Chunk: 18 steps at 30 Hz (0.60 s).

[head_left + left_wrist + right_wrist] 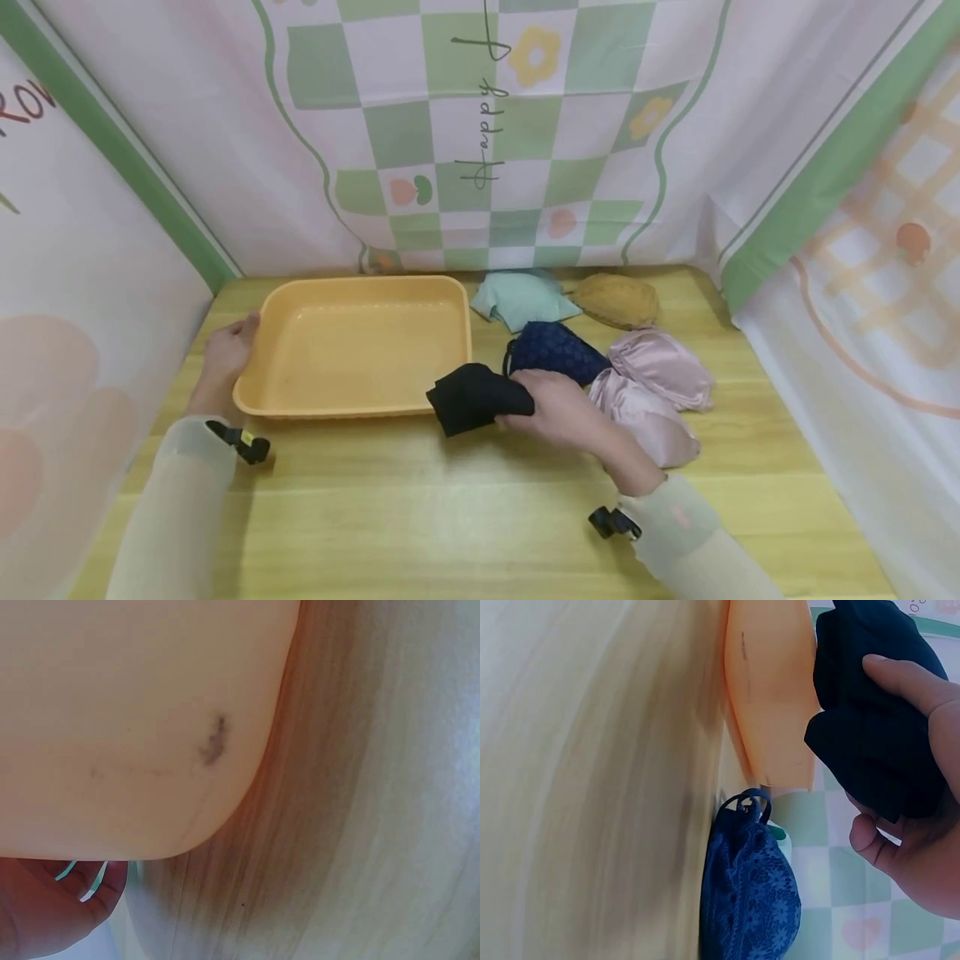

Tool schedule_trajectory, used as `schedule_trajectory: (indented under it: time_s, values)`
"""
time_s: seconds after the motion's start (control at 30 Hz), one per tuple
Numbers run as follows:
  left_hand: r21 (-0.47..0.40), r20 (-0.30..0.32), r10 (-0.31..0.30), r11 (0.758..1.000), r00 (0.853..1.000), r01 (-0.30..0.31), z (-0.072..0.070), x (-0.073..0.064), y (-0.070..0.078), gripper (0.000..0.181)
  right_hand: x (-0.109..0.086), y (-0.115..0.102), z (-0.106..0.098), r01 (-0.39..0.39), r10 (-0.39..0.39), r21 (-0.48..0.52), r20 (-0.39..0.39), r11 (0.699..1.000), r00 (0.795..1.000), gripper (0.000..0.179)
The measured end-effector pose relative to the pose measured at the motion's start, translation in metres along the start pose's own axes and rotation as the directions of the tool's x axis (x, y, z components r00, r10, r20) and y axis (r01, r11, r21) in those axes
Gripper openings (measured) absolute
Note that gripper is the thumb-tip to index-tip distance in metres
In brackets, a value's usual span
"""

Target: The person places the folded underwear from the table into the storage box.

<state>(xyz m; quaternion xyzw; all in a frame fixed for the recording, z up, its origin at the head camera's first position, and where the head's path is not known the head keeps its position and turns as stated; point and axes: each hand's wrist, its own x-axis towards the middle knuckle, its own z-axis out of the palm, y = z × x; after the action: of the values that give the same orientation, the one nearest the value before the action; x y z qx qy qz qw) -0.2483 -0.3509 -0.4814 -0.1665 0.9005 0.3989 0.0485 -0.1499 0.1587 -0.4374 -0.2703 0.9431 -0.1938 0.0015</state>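
My right hand grips a folded black cloth item over the tray's near right corner. In the right wrist view, the thumb lies across this black fabric. My left hand holds the yellow plastic tray at its left side; its fingers are partly hidden behind the tray wall in the left wrist view. Beside the right hand lies a dark blue, floral-patterned, cup-shaped fabric item with a thin strap loop. A shiny pink fabric item with two rounded parts lies right of it, partly behind the right forearm.
Along the back, right of the tray, lie a mint-green fabric item and a mustard-yellow one. The wooden table meets a printed, checkered cloth at the back. More printed cloth hangs on both sides.
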Motion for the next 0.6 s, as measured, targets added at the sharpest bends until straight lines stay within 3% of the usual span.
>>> schedule_trajectory:
  time_s: [0.3, 0.6]
  values:
    - [-0.014, 0.0, 0.007, 1.0, 1.0, -0.007, 0.001, -0.001, -0.001, 0.087, 0.011, -0.007, -0.004, -0.055, 0.055, -0.004, -0.021, 0.998, 0.998, 0.053]
    - [-0.009, -0.021, 0.016, 1.0, 1.0, -0.016, 0.002, 0.0, -0.003, 0.086, 0.035, -0.021, -0.003, -0.049, 0.048, -0.005, -0.086, 0.999, 0.995, 0.051]
